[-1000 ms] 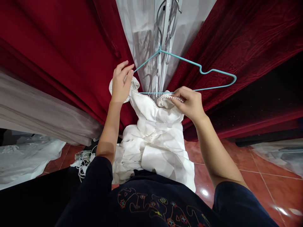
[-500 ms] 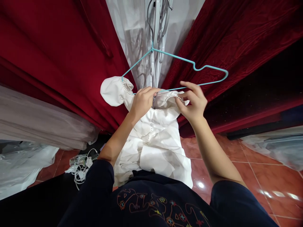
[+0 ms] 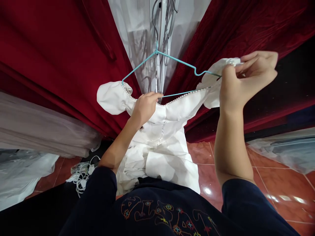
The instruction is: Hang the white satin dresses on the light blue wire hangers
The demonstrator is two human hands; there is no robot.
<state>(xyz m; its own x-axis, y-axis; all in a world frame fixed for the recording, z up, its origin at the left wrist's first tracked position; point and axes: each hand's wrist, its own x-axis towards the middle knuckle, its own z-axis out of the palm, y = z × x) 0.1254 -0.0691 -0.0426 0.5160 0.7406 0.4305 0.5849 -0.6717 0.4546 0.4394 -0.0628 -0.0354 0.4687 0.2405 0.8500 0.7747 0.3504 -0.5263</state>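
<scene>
A white dress [image 3: 167, 137] with a pearl-trimmed neckline and puffed sleeves hangs in front of me on a teal wire hanger [image 3: 172, 60]. The hanger's hook goes up to a rail among other hangers. The dress's left sleeve [image 3: 110, 96] sits over the hanger's left end. My left hand [image 3: 145, 106] grips the neckline at the middle, by the hanger's lower bar. My right hand [image 3: 246, 80] holds the right sleeve, stretched out over the hanger's right end. The skirt drops down to my waist.
Dark red garments [image 3: 61, 55] hang close on the left, and more red fabric [image 3: 246, 29] on the right, with a pale garment [image 3: 140, 29] between. A grey gown [image 3: 36, 127] hangs low left. White cables [image 3: 82, 175] and plastic sheeting [image 3: 283, 154] lie on the red tiled floor.
My left hand left the left sleeve, now on the hanger, and moved to the neckline's middle. My right hand pulled the right sleeve up and out to the hanger's right end.
</scene>
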